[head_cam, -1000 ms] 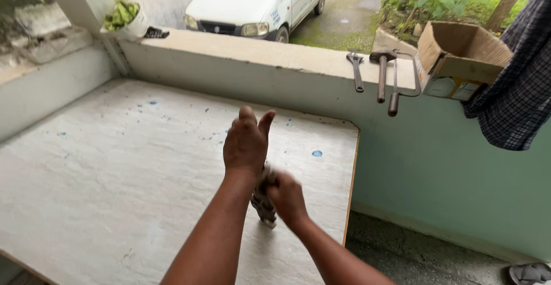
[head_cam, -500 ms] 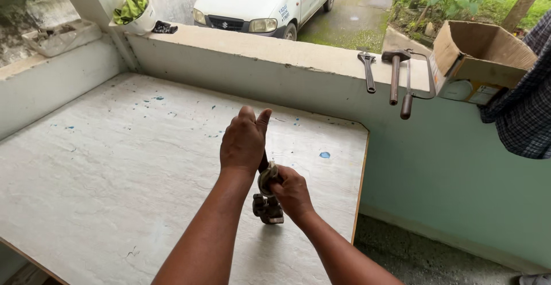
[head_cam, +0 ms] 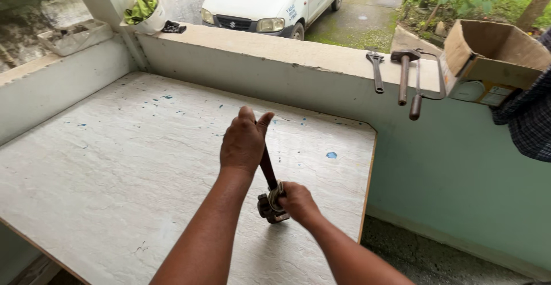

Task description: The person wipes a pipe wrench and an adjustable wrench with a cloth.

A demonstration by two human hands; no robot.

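A pale marble-patterned counter [head_cam: 115, 170] fills the left and middle of the frame, with a low wall ledge [head_cam: 298, 49] behind it. Near the lower centre a pipe wrench [head_cam: 270, 190] stands tilted, its heavy head resting on the counter. The left hand [head_cam: 244, 141] is closed around the top of the handle, and the right hand [head_cam: 295, 202] has its fingers [head_cam: 284, 196] wrapped around the part just above the head. The head could slide on the smooth surface if the handle is pushed sideways, and this could scratch it or pinch the fingers. A hammer [head_cam: 404, 72] lies on the ledge at upper right.
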